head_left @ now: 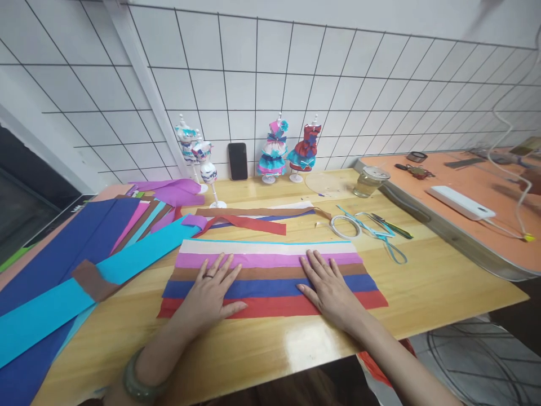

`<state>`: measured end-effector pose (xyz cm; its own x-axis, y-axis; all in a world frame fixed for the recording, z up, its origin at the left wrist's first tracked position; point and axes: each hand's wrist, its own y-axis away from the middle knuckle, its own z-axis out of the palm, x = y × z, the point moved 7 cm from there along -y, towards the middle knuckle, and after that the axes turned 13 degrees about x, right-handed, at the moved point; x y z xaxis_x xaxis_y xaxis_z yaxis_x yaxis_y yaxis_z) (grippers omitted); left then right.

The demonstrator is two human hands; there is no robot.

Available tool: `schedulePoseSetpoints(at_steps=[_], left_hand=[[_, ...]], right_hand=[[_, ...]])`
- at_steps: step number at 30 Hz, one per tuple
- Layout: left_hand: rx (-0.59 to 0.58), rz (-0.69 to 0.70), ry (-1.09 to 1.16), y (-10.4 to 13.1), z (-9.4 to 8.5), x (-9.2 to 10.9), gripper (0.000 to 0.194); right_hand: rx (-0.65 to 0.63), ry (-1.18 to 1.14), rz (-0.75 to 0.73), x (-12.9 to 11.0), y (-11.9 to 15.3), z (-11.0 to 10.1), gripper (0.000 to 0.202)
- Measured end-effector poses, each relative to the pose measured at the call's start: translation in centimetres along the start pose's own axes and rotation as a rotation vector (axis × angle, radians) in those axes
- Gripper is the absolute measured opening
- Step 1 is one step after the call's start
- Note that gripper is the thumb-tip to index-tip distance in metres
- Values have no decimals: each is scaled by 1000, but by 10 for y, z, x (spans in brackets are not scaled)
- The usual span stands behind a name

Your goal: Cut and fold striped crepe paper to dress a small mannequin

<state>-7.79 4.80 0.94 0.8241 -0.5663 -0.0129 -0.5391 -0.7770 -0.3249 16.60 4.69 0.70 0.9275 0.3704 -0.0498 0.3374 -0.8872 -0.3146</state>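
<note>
On the wooden table lies a striped sheet of crepe-like strips (270,290), flat and layered in light blue, white, purple, brown, dark blue and red. My left hand (213,287) rests flat on its left half, fingers spread, a dark ring on one finger. Over the right half my right hand (332,285) is likewise laid flat with fingers apart. Neither hand grips anything. Just behind the sheet are loose strips, a red one (253,224) and a brown one (257,212). To the left of my left hand runs a long turquoise strip (143,256) with a brown piece (95,280) across it.
Small dress forms (208,169) and two in ruffled dresses (273,155) stand at the back beside a phone (238,161). A glass cup (368,183), a tape roll (345,226) and scissors-like tool (393,226) lie right. A white power bank (460,203) sits on the orange table (507,242).
</note>
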Motion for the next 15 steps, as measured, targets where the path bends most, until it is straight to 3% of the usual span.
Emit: schedulePoseSetpoints(at_steps=[10, 15], left_hand=[[-15, 2, 4, 3, -1, 0, 74], [11, 0, 32, -1, -8, 2, 74]], right_hand=[[74, 151, 161, 62, 27, 2, 66], [60, 122, 203, 63, 22, -3, 66]])
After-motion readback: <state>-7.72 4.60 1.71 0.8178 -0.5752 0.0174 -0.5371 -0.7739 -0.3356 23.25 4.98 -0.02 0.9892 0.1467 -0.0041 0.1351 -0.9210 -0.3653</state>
